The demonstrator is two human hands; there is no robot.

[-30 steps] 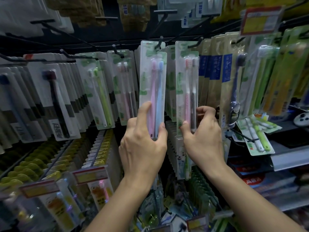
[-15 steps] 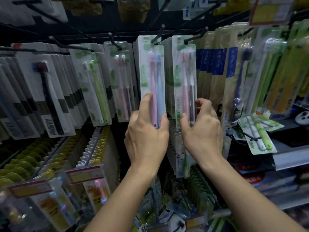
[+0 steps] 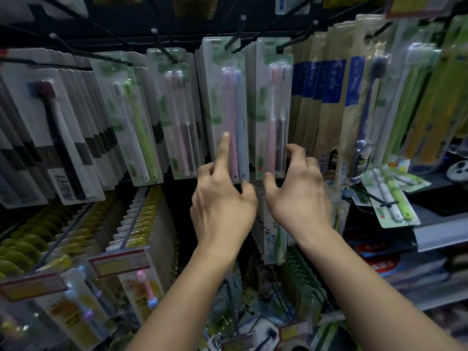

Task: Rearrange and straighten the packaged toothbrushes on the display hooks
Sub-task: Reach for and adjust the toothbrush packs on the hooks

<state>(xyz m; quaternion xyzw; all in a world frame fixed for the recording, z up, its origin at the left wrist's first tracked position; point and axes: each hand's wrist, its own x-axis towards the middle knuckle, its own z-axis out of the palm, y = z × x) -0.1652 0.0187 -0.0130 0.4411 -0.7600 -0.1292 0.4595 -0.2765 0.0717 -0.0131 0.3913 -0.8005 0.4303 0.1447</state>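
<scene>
Landmark: pink-and-blue toothbrush pack point(image 3: 229, 115), hanging upright from a black hook point(image 3: 234, 40) in the upper row, front of its stack.

Left hand point(image 3: 222, 206): forefinger straight, tip pressed flat on the lower part of the landmark pack's clear front; thumb touches its bottom right corner; other fingers curl beside its lower left edge. No full clasp visible; the pack hangs on its hook.

Right hand point(image 3: 298, 196): just right of the landmark, at the foot of the pink-and-dark toothbrush pack point(image 3: 273, 110). Thumb meets the pack's bottom left corner, fingers curl at its lower right edge, a loose pinch across its width.

Left of the landmark: green-and-white pack point(image 3: 131, 117), then white cards with a dark-headed brush point(image 3: 50, 117); bold dark characters on their lower label, blurred, not legible.

Right of the landmark: tan packs with blue labels point(image 3: 329, 82) carrying white characters, unreadable.

Below-left of the landmark: red-framed yellow price tags point(image 3: 119, 262), print too small to read.
</scene>
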